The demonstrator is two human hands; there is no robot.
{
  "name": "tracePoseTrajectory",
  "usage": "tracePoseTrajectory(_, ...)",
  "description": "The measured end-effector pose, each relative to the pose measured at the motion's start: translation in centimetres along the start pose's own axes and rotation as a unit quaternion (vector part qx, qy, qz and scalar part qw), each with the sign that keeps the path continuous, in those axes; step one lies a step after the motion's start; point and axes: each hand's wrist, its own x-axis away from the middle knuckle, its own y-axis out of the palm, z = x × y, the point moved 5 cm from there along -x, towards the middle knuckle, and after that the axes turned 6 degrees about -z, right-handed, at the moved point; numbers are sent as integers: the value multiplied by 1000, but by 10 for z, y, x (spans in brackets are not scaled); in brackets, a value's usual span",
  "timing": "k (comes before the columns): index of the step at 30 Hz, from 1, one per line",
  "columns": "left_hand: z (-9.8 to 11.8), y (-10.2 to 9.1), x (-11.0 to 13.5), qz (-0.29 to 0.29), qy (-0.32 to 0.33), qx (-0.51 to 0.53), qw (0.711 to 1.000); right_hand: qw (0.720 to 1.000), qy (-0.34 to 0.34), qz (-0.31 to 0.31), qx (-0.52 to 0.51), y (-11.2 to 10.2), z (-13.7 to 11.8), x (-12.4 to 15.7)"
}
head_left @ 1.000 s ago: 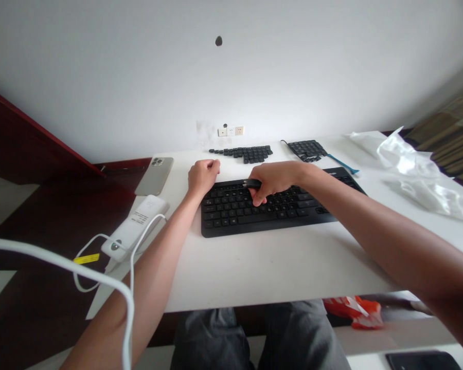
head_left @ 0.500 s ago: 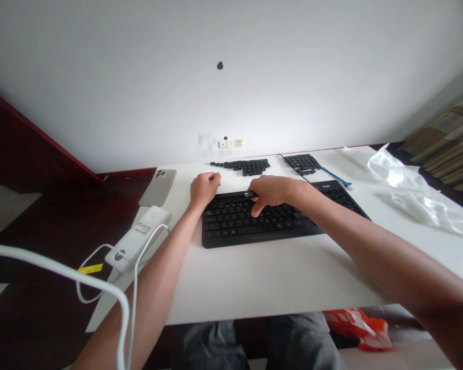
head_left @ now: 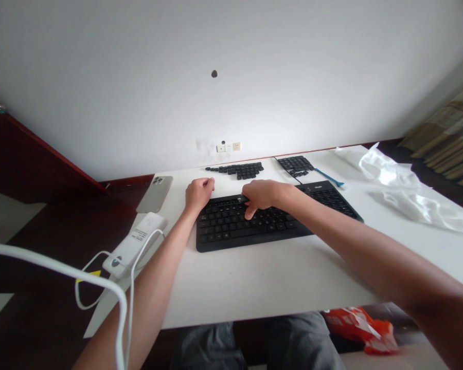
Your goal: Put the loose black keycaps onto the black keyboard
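A black keyboard (head_left: 231,239) lies on the white table with its keys facing up. My left hand (head_left: 199,195) is closed beside its back left corner; whatever its curled fingers hold, if anything, is hidden. Across the upper middle of the keyboard reaches my right hand (head_left: 266,194), its thumb down among the keys and its fingers bent near the back edge. What lies within that grip cannot be made out. Behind the keyboard, loose black keycaps (head_left: 241,169) are laid out in rows. Another block of black keycaps (head_left: 295,163) sits farther right, beside the keyboard's cable.
A blue tool (head_left: 329,177) lies right of the keycaps. Clear plastic wrapping (head_left: 393,174) covers part of the right side. On the left are a phone (head_left: 155,194) and a white power strip (head_left: 135,245) with a cable (head_left: 81,275) looping over my left arm. Below is a red bag (head_left: 364,329).
The view has shifted slightly, moving the table's contents a little left. My right hand stays over the keyboard; a small dark piece seen at its fingertips is now harder to make out.
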Motion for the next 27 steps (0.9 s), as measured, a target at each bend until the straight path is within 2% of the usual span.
tracePoseTrajectory(11,-5,2,-4,-4,1,7,1000,999,-48,-3,-8,-4,8,2)
tracePoseTrajectory(13,-5,2,-4,-1,3,7,1000,998,-44,43,-22,-12,17,5)
tracePoseTrajectory(15,-6,2,-4,1,3,8,1000,991,-12,129,-45,-25,32,9)
tracePoseTrajectory(18,-7,3,-4,0,-6,10,1000,960,62,266,-62,-40,58,15)
tracePoseTrajectory(20,-7,2,-4,1,-9,11,1000,939,96,327,-51,-44,70,15)
tracePoseTrajectory(22,-7,2,-4,1,-12,13,1000,929,96,355,-44,-42,74,12)
tracePoseTrajectory(27,-8,3,-4,-2,-15,8,1000,931,48,358,-50,-30,63,-8)
